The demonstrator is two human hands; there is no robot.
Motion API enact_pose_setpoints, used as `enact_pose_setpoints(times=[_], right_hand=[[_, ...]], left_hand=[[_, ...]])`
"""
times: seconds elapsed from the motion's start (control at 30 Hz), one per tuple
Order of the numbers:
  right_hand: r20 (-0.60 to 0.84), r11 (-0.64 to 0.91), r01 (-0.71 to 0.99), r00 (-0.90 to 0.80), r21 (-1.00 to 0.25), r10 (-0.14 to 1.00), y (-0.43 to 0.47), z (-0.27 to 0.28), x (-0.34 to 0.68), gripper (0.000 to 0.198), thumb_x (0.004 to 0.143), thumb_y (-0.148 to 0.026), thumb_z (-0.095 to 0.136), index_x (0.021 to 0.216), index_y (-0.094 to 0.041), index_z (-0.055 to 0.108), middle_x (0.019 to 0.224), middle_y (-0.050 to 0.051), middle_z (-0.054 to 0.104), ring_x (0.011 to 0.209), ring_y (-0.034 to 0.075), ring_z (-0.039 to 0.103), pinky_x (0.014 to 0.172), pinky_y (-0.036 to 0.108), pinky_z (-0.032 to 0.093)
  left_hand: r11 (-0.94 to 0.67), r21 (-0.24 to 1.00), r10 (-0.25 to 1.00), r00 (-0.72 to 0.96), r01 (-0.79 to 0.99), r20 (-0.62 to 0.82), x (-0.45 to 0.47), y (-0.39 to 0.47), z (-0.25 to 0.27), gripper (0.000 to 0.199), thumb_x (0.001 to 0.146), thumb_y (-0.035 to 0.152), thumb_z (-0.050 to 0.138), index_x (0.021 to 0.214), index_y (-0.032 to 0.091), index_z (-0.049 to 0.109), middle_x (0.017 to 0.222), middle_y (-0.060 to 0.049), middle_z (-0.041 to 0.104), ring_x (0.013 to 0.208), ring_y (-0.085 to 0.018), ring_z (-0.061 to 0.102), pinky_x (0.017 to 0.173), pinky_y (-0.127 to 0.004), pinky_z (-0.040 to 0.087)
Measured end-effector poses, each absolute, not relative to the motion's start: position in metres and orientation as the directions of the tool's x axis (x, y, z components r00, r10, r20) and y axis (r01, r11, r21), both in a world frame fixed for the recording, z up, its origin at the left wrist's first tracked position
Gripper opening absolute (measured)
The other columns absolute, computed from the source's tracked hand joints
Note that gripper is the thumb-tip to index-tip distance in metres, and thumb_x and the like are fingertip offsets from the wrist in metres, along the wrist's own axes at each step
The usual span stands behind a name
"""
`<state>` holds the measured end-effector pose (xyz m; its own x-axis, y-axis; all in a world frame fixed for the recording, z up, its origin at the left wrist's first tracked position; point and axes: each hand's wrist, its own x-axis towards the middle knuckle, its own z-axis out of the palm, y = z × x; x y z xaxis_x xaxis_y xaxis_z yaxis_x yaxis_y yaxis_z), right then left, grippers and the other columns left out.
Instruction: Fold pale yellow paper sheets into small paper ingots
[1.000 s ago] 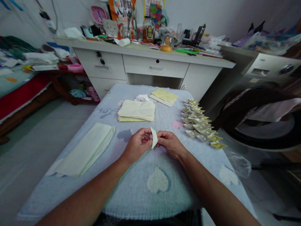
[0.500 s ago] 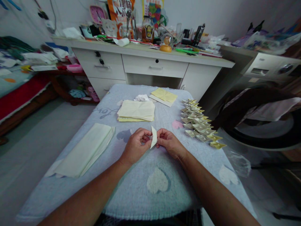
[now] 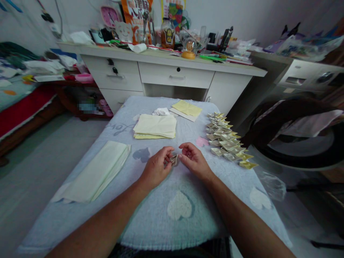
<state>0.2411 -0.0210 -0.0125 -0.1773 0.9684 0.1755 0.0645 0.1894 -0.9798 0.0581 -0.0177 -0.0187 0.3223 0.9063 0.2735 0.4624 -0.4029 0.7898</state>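
Observation:
My left hand (image 3: 157,166) and my right hand (image 3: 194,160) meet over the middle of a table covered with a light blue towel (image 3: 177,186). Between their fingertips sits a small folded paper piece (image 3: 173,159), pinched from both sides and held low over the towel. To the right of my right hand lies a row of several finished folded paper boats (image 3: 228,141). Beyond my hands is a stack of pale yellow paper sheets (image 3: 156,126).
A long folded stack of pale paper (image 3: 99,170) lies at the left of the table. Yellow sheets (image 3: 187,108) and a crumpled white scrap (image 3: 161,111) lie at the far end. A cluttered white desk (image 3: 172,73) stands behind, a dark chair (image 3: 292,118) at right.
The paper piece stood upright as a white pointed flap between my hands before. Now it is folded down small and dark between my fingertips, and my hands have lowered slightly.

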Motion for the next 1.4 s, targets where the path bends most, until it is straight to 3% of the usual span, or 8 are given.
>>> enact_pose_setpoints(times=[0.17,0.37,0.57,0.73,0.9,1.23,1.4], right_hand=[[0.249,0.281,0.118,-0.234,-0.952,0.94,-0.025,-0.005,0.239,0.031,0.079,-0.035,0.067,0.106,-0.021,0.06,0.077,-0.002,0.048,0.066,0.011,0.045,0.058,0.023,0.037],[0.296,0.339,0.259,-0.192,-0.904,0.936,-0.024,-0.004,0.24,0.012,0.081,-0.031,0.064,0.085,-0.019,0.065,0.07,-0.001,0.052,0.062,0.011,0.048,0.057,0.024,0.038],[0.169,0.178,0.061,-0.121,-0.982,0.978,-0.021,-0.01,0.241,0.02,0.08,-0.038,0.066,0.081,-0.018,0.063,0.064,-0.002,0.055,0.055,0.01,0.048,0.052,0.023,0.038],[0.094,0.089,-0.044,-0.119,-0.995,0.988,-0.019,-0.009,0.243,0.024,0.077,-0.04,0.069,0.081,-0.018,0.063,0.059,-0.003,0.055,0.048,0.007,0.047,0.045,0.02,0.038],[0.087,0.077,-0.09,-0.12,-0.993,0.989,-0.02,-0.007,0.244,0.026,0.076,-0.042,0.071,0.081,-0.018,0.064,0.059,-0.003,0.056,0.048,0.007,0.049,0.046,0.02,0.041],[0.086,0.062,-0.133,-0.18,-0.989,0.98,-0.021,-0.01,0.243,0.026,0.077,-0.041,0.071,0.085,-0.017,0.065,0.061,-0.003,0.059,0.048,0.008,0.051,0.047,0.021,0.043],[0.066,0.043,-0.12,-0.201,-0.992,0.977,-0.023,-0.007,0.241,0.027,0.078,-0.041,0.07,0.086,-0.017,0.065,0.06,-0.003,0.06,0.048,0.008,0.052,0.048,0.021,0.043]], left_hand=[[-0.416,0.755,0.9,0.348,0.507,0.262,0.059,-0.017,-0.02,0.046,0.076,0.008,0.056,0.118,0.024,0.052,0.089,-0.001,0.066,0.081,-0.017,0.063,0.078,-0.03,0.048],[-0.376,0.802,0.913,0.334,0.465,0.235,0.059,-0.016,-0.019,0.051,0.072,0.007,0.056,0.12,0.024,0.054,0.093,-0.002,0.066,0.082,-0.017,0.062,0.081,-0.032,0.048],[-0.152,0.977,0.94,0.328,0.149,0.096,0.058,-0.014,-0.016,0.057,0.072,0.012,0.061,0.126,0.022,0.049,0.11,-0.007,0.064,0.101,-0.019,0.061,0.086,-0.033,0.047],[0.143,0.985,0.907,0.411,-0.095,-0.092,0.056,-0.01,-0.011,0.044,0.075,0.022,0.065,0.117,0.017,0.053,0.098,-0.006,0.067,0.085,-0.017,0.064,0.078,-0.032,0.048],[0.227,0.957,0.885,0.448,-0.182,-0.125,0.053,-0.009,-0.01,0.04,0.072,0.026,0.071,0.109,0.016,0.058,0.093,-0.007,0.068,0.083,-0.018,0.065,0.076,-0.032,0.047],[0.269,0.94,0.848,0.514,-0.208,-0.128,0.049,-0.008,-0.008,0.048,0.067,0.025,0.074,0.112,0.018,0.058,0.085,-0.003,0.062,0.076,-0.015,0.059,0.065,-0.025,0.041],[0.305,0.924,0.809,0.574,-0.23,-0.124,0.048,-0.008,-0.009,0.055,0.067,0.024,0.074,0.119,0.018,0.055,0.09,-0.006,0.065,0.081,-0.017,0.06,0.069,-0.027,0.04]])
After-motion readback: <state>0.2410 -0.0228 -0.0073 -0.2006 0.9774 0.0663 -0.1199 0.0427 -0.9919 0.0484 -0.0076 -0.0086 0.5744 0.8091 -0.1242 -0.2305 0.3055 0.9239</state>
